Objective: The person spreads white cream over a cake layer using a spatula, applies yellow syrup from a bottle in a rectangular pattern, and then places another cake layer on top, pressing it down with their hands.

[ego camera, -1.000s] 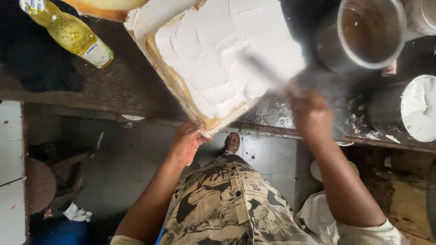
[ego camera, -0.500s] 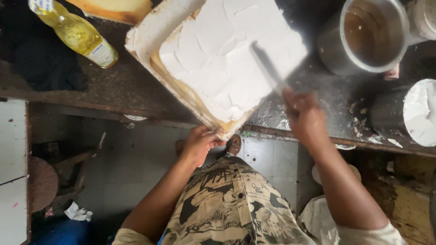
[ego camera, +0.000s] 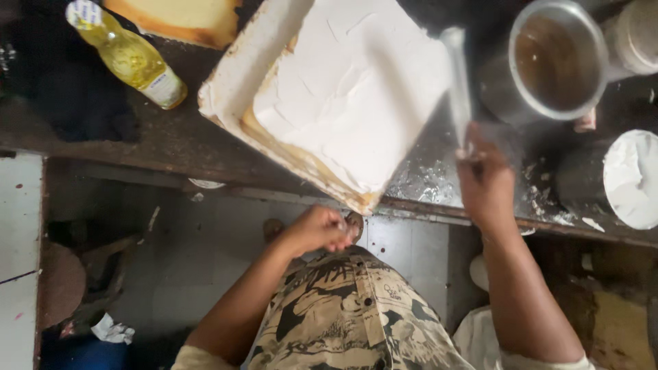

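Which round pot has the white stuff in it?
The dark tub at the right edge, beside the right hand, holds white cream. The shiny metal pot above it holds something brown.

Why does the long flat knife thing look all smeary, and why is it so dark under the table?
Head view: the spatula in the right hand is motion-blurred, its edges streaked; the white frosted cake is bright, nearly washed out; the floor under the table lies in deep shadow; the left hand looks slightly soft.
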